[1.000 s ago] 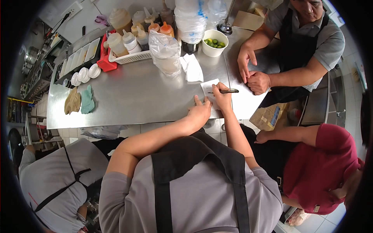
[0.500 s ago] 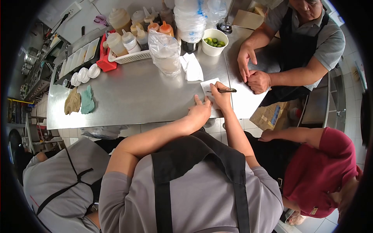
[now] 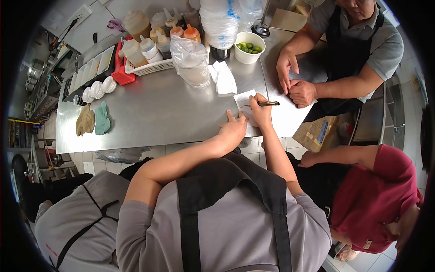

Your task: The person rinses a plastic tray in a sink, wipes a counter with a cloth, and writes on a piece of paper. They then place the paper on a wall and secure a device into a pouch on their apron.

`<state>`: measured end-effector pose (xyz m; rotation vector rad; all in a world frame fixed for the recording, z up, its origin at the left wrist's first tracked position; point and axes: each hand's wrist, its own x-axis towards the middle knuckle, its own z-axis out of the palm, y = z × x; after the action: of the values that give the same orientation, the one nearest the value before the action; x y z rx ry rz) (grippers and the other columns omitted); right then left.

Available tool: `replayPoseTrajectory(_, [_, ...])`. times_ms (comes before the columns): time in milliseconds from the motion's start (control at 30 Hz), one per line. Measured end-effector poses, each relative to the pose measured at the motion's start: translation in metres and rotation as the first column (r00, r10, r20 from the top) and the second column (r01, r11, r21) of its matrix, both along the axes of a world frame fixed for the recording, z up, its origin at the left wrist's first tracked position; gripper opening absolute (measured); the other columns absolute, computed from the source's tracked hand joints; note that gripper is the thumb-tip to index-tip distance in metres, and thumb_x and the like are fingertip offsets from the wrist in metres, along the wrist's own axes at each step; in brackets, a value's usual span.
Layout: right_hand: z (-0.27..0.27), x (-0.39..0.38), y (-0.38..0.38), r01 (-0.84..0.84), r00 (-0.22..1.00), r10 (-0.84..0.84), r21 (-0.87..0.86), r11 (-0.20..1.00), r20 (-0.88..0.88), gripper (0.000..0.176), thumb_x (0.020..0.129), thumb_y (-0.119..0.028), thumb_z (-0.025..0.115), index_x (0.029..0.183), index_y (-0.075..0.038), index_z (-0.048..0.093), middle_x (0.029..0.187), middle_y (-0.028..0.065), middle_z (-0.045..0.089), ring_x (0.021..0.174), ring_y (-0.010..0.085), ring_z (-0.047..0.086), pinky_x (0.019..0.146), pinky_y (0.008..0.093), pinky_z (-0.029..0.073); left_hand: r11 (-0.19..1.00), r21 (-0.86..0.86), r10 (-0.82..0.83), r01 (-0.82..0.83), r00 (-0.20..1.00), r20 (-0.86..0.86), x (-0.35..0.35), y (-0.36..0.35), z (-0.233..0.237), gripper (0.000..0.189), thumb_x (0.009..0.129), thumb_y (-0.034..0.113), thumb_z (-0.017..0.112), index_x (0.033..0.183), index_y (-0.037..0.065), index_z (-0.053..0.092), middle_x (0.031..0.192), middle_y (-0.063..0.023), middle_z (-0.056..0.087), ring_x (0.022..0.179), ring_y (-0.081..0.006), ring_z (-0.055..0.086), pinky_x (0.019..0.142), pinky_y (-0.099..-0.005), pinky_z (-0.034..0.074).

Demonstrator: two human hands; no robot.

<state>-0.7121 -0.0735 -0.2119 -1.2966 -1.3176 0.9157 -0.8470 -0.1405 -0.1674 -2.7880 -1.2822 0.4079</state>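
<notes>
A black pen (image 3: 268, 103) is gripped in my right hand (image 3: 260, 114), its tip on a small white paper slip (image 3: 245, 97) that lies on the steel table. Faint dark marks show on the slip. Below and left of it, my left hand (image 3: 233, 128) rests flat with fingers stretched out, the fingertips by the slip's lower left edge. Just above the slip lies a folded white napkin (image 3: 223, 78).
Along the back stand a white basket (image 3: 152, 67) of sauce bottles, bagged containers (image 3: 190, 63) and a bowl of green citrus (image 3: 248, 55). Cloths (image 3: 102, 119) lie at left. Co-workers stand across the right corner, at my right in a red shirt (image 3: 378, 199), and at my left.
My right hand and the pen have shifted very slightly right on the slip. The co-worker at my left has moved a little lower in view.
</notes>
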Motion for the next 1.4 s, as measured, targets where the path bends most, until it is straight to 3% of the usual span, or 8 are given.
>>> replayPoseTrajectory(333, [-0.006,0.003,0.002,0.0,1.0,0.0,0.042,0.999,0.015,0.03,0.081,-0.006,0.057,0.06,-0.001,0.037,0.053,0.0001,0.031,0.053,0.0074,0.028,0.047,0.0283,0.026,0.999,0.032,-0.01,0.008,0.999,0.042,-0.001,0.0,-0.009,0.051,0.082,0.008,0.051,0.132,0.001,0.041,0.134,-0.0234,0.039,0.11,-0.0505,0.049,0.082,-0.0343,0.052])
replayPoseTrajectory(633, [-0.009,0.005,0.004,0.024,0.999,-0.025,0.03,0.999,0.022,0.03,0.081,-0.007,0.056,0.06,-0.001,0.037,0.054,-0.0012,0.031,0.054,0.0067,0.028,0.047,0.028,0.026,1.0,0.006,0.003,-0.003,0.998,0.061,-0.002,0.0,-0.005,0.05,0.082,0.009,0.05,0.131,0.001,0.042,0.132,-0.0241,0.041,0.11,-0.0518,0.048,0.088,-0.0392,0.049])
replayPoseTrajectory(700, [-0.01,0.008,0.005,0.08,0.994,-0.078,0.021,0.997,-0.08,0.03,0.082,-0.008,0.056,0.059,-0.002,0.036,0.055,-0.0024,0.03,0.055,0.0063,0.028,0.047,0.0277,0.026,0.999,0.029,-0.015,0.013,0.998,0.062,-0.003,0.001,-0.01,0.05,0.082,0.01,0.049,0.131,0.001,0.043,0.132,-0.0244,0.042,0.11,-0.0505,0.049,0.089,-0.041,0.048])
replayPoseTrajectory(900, [-0.006,0.014,0.005,0.013,1.0,-0.013,0.016,1.0,-0.007,0.032,0.082,-0.008,0.056,0.06,-0.004,0.034,0.056,-0.0031,0.029,0.056,0.0057,0.028,0.047,0.0275,0.025,0.985,0.137,-0.101,0.102,0.995,-0.01,-0.005,0.002,-0.015,0.05,0.083,0.012,0.048,0.131,0.001,0.044,0.13,-0.0248,0.044,0.105,-0.0454,0.054,0.094,-0.0432,0.043])
replayPoseTrajectory(1033, [-0.001,0.01,0.002,0.045,0.996,-0.043,0.031,0.999,-0.073,0.033,0.082,-0.008,0.056,0.06,-0.004,0.032,0.056,-0.0033,0.029,0.055,0.0056,0.028,0.047,0.0276,0.025,0.992,0.106,-0.067,0.062,0.997,0.04,-0.004,0.001,-0.014,0.05,0.082,0.013,0.049,0.13,0.0,0.044,0.13,-0.0248,0.044,0.106,-0.046,0.053,0.093,-0.0433,0.044])
replayPoseTrajectory(1133, [-0.004,0.013,0.004,0.062,0.998,-0.062,0.021,0.998,-0.006,0.033,0.082,-0.008,0.055,0.06,-0.004,0.032,0.055,-0.0026,0.03,0.055,0.0058,0.028,0.047,0.0278,0.026,0.993,0.109,-0.048,0.04,0.996,0.072,-0.003,0.001,-0.014,0.05,0.082,0.013,0.05,0.13,0.001,0.044,0.13,-0.0248,0.043,0.106,-0.0469,0.053,0.094,-0.0436,0.043])
replayPoseTrajectory(1300, [-0.008,0.016,0.007,0.096,0.991,-0.099,0.04,0.995,0.085,0.032,0.082,-0.009,0.055,0.06,-0.003,0.032,0.053,-0.0004,0.031,0.053,0.0073,0.029,0.047,0.0292,0.027,0.999,0.032,-0.004,0.001,0.997,0.078,-0.002,0.001,-0.007,0.05,0.082,0.011,0.051,0.13,0.0,0.043,0.131,-0.024,0.042,0.105,-0.0497,0.052,0.084,-0.0394,0.051])
replayPoseTrajectory(1400, [-0.004,0.015,0.006,0.107,0.994,-0.108,0.023,0.994,0.025,0.032,0.082,-0.01,0.055,0.061,-0.002,0.032,0.053,0.0005,0.031,0.053,0.0081,0.029,0.047,0.0298,0.027,0.994,0.09,-0.066,0.061,0.996,0.061,-0.003,0.004,-0.018,0.05,0.082,0.011,0.051,0.13,0.0,0.043,0.131,-0.0237,0.042,0.106,-0.0508,0.051,0.079,-0.0372,0.053])
